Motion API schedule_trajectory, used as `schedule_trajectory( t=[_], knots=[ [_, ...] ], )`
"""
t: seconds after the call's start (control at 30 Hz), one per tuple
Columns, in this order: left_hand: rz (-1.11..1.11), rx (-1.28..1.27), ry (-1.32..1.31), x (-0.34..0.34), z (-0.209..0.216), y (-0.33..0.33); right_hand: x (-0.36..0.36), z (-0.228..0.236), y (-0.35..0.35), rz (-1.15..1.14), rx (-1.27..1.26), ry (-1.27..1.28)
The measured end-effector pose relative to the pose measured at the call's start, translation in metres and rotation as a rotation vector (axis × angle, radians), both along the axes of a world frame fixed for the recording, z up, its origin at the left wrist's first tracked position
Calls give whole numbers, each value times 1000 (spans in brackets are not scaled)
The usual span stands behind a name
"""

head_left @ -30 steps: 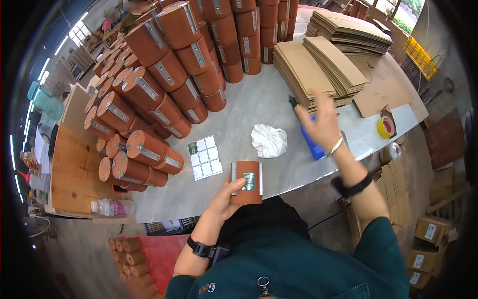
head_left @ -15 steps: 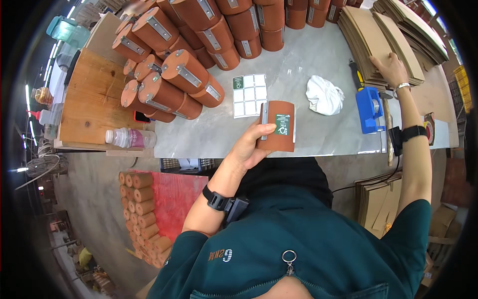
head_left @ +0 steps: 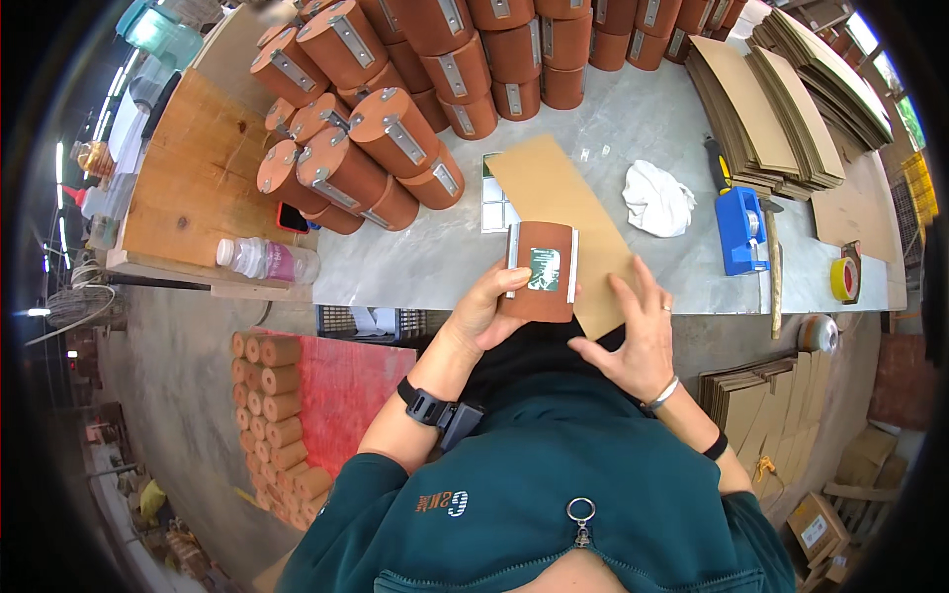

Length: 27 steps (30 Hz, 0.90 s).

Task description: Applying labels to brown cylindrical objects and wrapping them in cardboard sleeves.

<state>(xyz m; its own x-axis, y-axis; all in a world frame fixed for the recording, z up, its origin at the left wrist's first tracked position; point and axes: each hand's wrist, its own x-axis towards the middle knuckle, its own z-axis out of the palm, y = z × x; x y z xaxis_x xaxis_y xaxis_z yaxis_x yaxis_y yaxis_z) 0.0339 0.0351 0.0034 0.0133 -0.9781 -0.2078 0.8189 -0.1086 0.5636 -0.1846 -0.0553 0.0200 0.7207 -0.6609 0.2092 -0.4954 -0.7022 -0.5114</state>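
My left hand [head_left: 486,308] is wrapped round a reddish-brown cylinder [head_left: 542,308] with metal strips on its sides. A dark green label [head_left: 545,269] sits on its face, beside my left thumb. Behind it a tan cardboard sheet [head_left: 568,188] lies slantwise, its near end past the table's front edge. My right hand [head_left: 643,336] is open beside that near end, fingers spread, apart from the cylinder. Partly covered by the cardboard, a white sheet of labels [head_left: 494,210] shows only its left side.
Similar brown cylinders [head_left: 395,128] are stacked at the back left. A white cloth [head_left: 657,200], a blue tape dispenser [head_left: 738,232] and a hammer [head_left: 774,267] lie to the right. Cardboard stacks [head_left: 751,109] stand at the back right; a plastic bottle [head_left: 267,260] lies at left.
My right hand has come from the cardboard stack to the middle, and a cardboard sheet now lies behind the cylinder. The cylinder stays in my left hand, slightly turned.
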Motion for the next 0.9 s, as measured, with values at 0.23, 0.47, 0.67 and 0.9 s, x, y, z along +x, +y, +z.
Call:
schedule_trajectory(
  t=[0.23, 0.47, 0.67, 0.9],
  knots=[
    [97, 144, -431, 14, 10, 10, 11, -31, -13, 176, -38, -3],
    [62, 42, -1692, 18, 47, -19, 17, -40, -18, 155, -7, -26],
    [40, -10, -1860, 10, 21, -45, 18, -42, -17, 148, -47, -53],
    [6, 22, -1853, 12, 12, -53, 16, -41, -16, 138, -48, -43]
  ],
)
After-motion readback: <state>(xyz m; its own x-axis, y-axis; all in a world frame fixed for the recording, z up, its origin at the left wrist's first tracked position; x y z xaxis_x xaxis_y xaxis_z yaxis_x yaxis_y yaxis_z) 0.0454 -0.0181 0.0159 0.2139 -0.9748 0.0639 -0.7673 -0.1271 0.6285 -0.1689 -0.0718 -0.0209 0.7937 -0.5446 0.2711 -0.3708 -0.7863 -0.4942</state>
